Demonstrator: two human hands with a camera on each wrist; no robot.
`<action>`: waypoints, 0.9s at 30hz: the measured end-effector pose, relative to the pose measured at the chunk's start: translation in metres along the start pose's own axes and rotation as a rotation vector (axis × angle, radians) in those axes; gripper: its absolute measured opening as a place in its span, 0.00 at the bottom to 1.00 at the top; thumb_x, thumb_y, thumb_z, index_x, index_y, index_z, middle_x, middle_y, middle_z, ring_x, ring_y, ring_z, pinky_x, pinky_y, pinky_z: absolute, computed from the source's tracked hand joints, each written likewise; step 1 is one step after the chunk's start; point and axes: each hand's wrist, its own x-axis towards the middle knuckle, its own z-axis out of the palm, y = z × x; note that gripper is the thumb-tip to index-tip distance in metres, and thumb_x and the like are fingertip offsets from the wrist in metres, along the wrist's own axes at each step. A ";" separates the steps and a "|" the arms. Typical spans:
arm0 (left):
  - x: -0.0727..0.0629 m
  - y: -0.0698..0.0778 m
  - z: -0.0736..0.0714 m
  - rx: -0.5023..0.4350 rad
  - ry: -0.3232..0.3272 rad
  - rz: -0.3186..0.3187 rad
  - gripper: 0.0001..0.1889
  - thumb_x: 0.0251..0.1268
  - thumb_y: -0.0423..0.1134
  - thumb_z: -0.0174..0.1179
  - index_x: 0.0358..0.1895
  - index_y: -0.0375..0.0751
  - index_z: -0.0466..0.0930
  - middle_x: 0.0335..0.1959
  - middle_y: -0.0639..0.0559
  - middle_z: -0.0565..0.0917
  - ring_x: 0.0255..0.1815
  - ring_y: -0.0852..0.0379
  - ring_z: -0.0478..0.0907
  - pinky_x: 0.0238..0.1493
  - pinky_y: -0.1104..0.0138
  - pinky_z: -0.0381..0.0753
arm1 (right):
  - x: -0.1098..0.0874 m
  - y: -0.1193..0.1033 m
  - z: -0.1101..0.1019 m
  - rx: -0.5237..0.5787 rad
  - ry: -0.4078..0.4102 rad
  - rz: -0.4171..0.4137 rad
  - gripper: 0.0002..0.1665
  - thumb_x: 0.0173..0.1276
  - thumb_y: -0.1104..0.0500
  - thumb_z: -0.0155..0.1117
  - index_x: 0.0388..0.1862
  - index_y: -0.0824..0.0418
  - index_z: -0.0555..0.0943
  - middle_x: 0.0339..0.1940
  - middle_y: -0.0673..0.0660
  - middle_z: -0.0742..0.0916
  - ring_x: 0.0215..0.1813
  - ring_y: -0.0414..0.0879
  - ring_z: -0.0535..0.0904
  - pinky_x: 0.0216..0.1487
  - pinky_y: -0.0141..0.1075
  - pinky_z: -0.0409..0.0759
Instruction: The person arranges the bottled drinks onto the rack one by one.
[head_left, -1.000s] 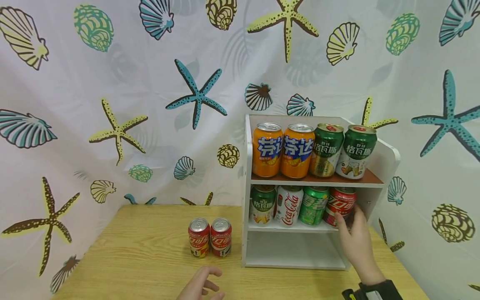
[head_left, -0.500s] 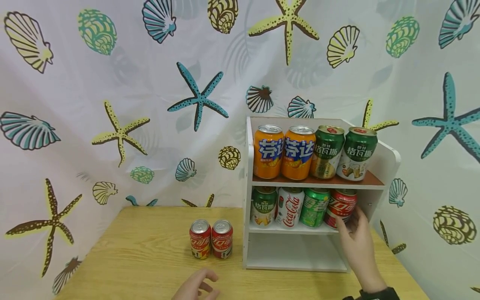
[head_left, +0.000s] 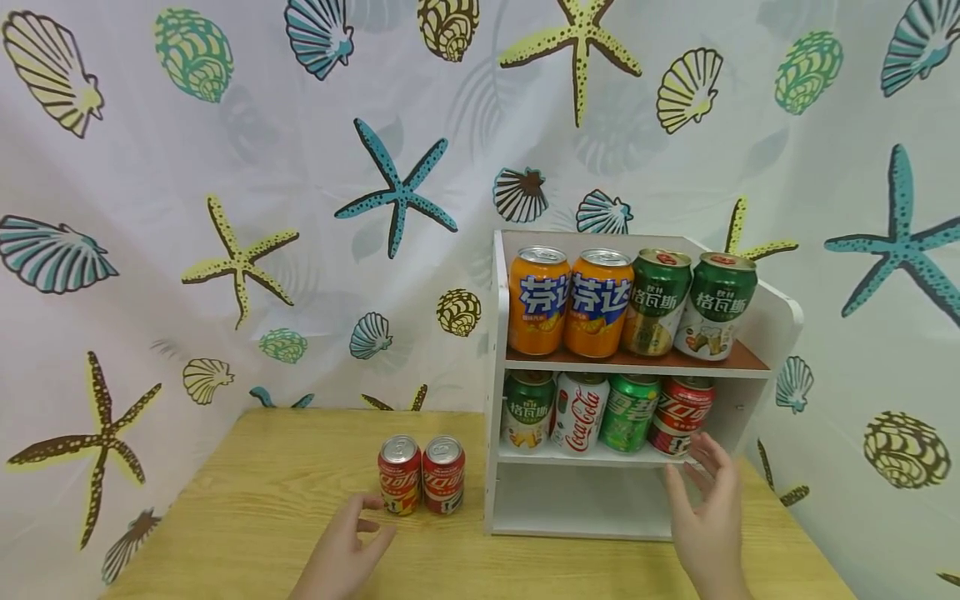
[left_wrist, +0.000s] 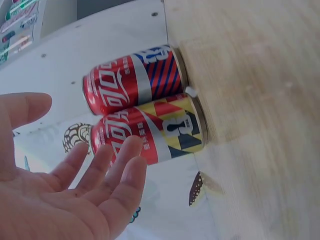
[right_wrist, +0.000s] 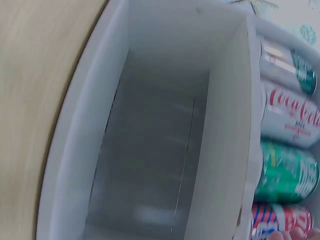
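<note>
Two red cola cans stand side by side on the wooden table, the left can (head_left: pixel 400 477) and the right can (head_left: pixel 444 477). My left hand (head_left: pixel 343 542) is just in front of the left can, fingers spread and relaxed, holding nothing. In the left wrist view its fingertips overlap that can's lower-left side. On the shelf unit's middle level, a red cola can (head_left: pixel 681 410) stands at the right end. My right hand (head_left: pixel 707 512) is in front of it, thumb and fingers apart, fingertips close to its base. Only those fingertips show in the right wrist view.
A white shelf unit (head_left: pixel 493 400) stands at the right. Its top level bears two orange soda cans (head_left: pixel 540 304) and two green-topped cans (head_left: pixel 651 304). The middle level also holds a green-and-white can (head_left: pixel 527 412), a white Coca-Cola can (head_left: pixel 580 414) and a green can (head_left: pixel 628 414).
My right hand has come off the red can on the middle level and drawn back toward me. My left hand has moved left and forward, nearer the table cans.
</note>
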 end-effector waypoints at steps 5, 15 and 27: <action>0.009 -0.001 -0.004 0.020 0.046 -0.009 0.28 0.71 0.43 0.67 0.66 0.32 0.68 0.65 0.34 0.74 0.58 0.40 0.80 0.51 0.49 0.84 | -0.019 -0.008 0.009 -0.002 -0.068 -0.036 0.33 0.75 0.70 0.60 0.75 0.70 0.61 0.69 0.58 0.72 0.64 0.27 0.65 0.60 0.11 0.64; 0.024 -0.012 0.004 0.026 0.060 0.003 0.33 0.71 0.41 0.67 0.69 0.26 0.62 0.67 0.29 0.70 0.60 0.34 0.78 0.55 0.46 0.83 | -0.053 -0.008 0.031 -0.007 -0.162 -0.094 0.32 0.71 0.72 0.65 0.71 0.71 0.66 0.64 0.64 0.77 0.61 0.22 0.67 0.58 0.11 0.67; 0.042 -0.022 0.012 0.010 0.042 0.019 0.34 0.69 0.38 0.67 0.70 0.24 0.61 0.67 0.25 0.69 0.59 0.32 0.77 0.56 0.44 0.82 | -0.076 -0.009 0.052 -0.064 -0.279 -0.171 0.33 0.62 0.70 0.74 0.65 0.67 0.74 0.58 0.58 0.84 0.57 0.30 0.75 0.52 0.33 0.83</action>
